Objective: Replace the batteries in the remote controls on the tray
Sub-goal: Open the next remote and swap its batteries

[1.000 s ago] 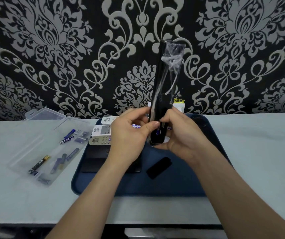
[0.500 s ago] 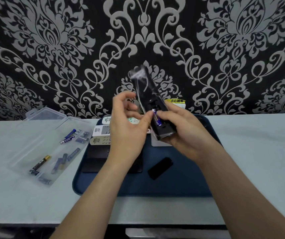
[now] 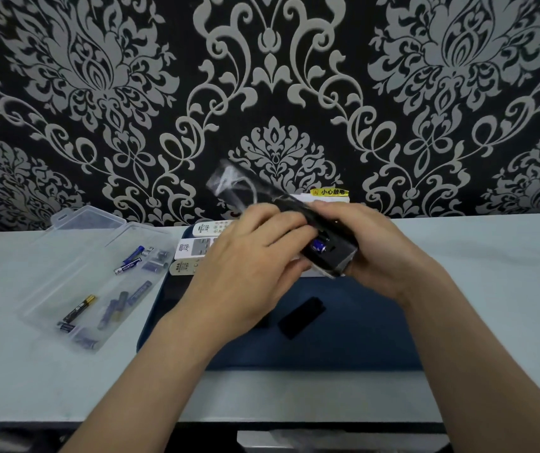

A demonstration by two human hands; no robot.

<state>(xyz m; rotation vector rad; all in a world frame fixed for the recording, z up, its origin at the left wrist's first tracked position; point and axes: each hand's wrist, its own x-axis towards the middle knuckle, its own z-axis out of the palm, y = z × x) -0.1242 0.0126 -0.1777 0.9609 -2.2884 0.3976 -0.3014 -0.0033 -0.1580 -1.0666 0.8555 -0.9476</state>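
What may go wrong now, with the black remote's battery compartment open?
1. The black remote is held tilted over the tray with its compartment open; the blue battery may slip out.
2. Its loose plastic wrap could get trapped in the compartment.
3. The battery cover lies apart on the tray and might be forgotten.

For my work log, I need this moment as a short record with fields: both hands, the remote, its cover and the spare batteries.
left hand: holds black remote, fingers beside blue battery
right hand: grips black remote near its end
compartment: open, blue battery inside
battery cover: lying on blue tray
spare batteries: in clear box, left of tray
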